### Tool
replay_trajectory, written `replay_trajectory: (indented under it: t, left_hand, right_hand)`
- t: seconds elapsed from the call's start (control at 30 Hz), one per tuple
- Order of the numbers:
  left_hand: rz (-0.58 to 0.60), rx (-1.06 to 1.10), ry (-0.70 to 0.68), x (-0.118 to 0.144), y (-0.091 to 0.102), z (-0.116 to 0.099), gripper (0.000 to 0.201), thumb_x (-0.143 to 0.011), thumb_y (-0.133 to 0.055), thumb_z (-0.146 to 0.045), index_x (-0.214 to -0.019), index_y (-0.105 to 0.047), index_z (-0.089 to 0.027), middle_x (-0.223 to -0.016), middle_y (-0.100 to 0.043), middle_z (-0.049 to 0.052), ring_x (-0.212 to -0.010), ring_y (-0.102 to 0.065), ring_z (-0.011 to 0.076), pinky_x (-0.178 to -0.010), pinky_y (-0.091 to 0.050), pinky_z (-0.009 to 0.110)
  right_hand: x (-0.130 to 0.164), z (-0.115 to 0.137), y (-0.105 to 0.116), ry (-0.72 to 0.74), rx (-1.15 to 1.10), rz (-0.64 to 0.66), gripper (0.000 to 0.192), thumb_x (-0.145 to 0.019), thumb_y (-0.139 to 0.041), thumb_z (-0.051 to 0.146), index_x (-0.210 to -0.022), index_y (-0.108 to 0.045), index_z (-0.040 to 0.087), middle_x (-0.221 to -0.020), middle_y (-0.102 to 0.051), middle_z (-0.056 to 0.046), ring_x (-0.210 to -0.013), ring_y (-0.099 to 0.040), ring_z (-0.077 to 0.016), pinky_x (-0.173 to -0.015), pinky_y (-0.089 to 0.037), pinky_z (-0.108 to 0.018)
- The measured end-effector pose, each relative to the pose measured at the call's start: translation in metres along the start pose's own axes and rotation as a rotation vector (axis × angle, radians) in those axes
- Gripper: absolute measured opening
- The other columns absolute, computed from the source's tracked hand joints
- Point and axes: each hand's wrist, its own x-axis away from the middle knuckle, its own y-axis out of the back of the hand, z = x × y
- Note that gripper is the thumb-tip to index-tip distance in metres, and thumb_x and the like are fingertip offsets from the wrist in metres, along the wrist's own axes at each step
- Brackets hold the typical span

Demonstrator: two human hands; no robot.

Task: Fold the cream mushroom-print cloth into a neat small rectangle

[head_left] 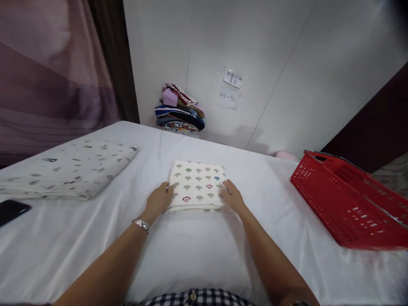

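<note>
Two hands: left hand (158, 199) and right hand (232, 196) flank the cloth (197, 185), fingers flat, pressed against its edges.
Cloth: folded, centre frame, on the white counter (197, 250).
Risk: uneven pressure could shift the fold's layers.

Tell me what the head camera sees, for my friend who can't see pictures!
Two bare hands, left hand and right hand, rest on the sides of a folded mushroom-print cloth on a white table. A bigger folded cloth lies left, a red basket right, and a stack of clothes sits by the wall.
</note>
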Motion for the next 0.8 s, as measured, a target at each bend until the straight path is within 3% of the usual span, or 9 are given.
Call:
replay_trajectory:
  t: [0.13,0.23,0.43,0.67,0.8]
  left_hand:
    - [-0.014,-0.028,0.001,0.002,-0.001,-0.001,0.043,-0.091,-0.026,-0.038,-0.120,-0.051,-0.017,-0.109,-0.067,0.013,-0.097,-0.062,0.0282,-0.078,-0.045,0.036]
    - [-0.019,-0.047,-0.007,0.004,-0.002,-0.001,0.043,-0.092,-0.026,-0.036,-0.120,-0.051,-0.017,-0.108,-0.067,0.014,-0.095,-0.063,0.0274,-0.078,-0.045,0.036]
    - [-0.008,-0.060,0.013,0.004,-0.004,-0.001,0.044,-0.091,-0.025,-0.034,-0.123,-0.049,-0.017,-0.104,-0.068,0.014,-0.093,-0.064,0.0281,-0.078,-0.045,0.037]
    - [-0.019,-0.065,0.000,0.003,-0.005,0.000,0.043,-0.091,-0.025,-0.035,-0.122,-0.049,-0.018,-0.101,-0.069,0.013,-0.092,-0.064,0.0279,-0.076,-0.045,0.036]
    - [-0.031,-0.052,-0.010,0.003,-0.007,0.002,0.041,-0.091,-0.025,-0.034,-0.120,-0.050,-0.018,-0.101,-0.069,0.013,-0.091,-0.064,0.0275,-0.076,-0.045,0.036]
  right_hand:
    - [-0.041,0.028,-0.010,0.103,0.248,0.117,0.053,-0.085,-0.049,0.038,-0.134,-0.047,0.019,-0.150,-0.029,-0.006,-0.140,-0.019,-0.0210,-0.114,-0.020,-0.036]
    - [-0.071,0.043,-0.022,0.161,0.450,0.210,0.055,-0.089,-0.044,0.042,-0.139,-0.039,0.019,-0.152,-0.023,-0.008,-0.141,-0.014,-0.0228,-0.113,-0.014,-0.042]
    - [-0.092,0.044,-0.035,0.205,0.673,0.264,0.057,-0.094,-0.029,0.046,-0.144,-0.027,0.019,-0.154,-0.015,-0.007,-0.142,-0.009,-0.0227,-0.112,-0.009,-0.047]
    - [-0.086,0.047,-0.028,0.173,0.621,0.281,0.054,-0.093,-0.035,0.044,-0.142,-0.033,0.021,-0.154,-0.016,-0.007,-0.142,-0.010,-0.0231,-0.112,-0.010,-0.048]
    - [-0.082,0.074,-0.018,0.114,0.259,0.237,0.048,-0.089,-0.045,0.044,-0.131,-0.049,0.020,-0.151,-0.027,-0.009,-0.141,-0.016,-0.0246,-0.112,-0.015,-0.047]
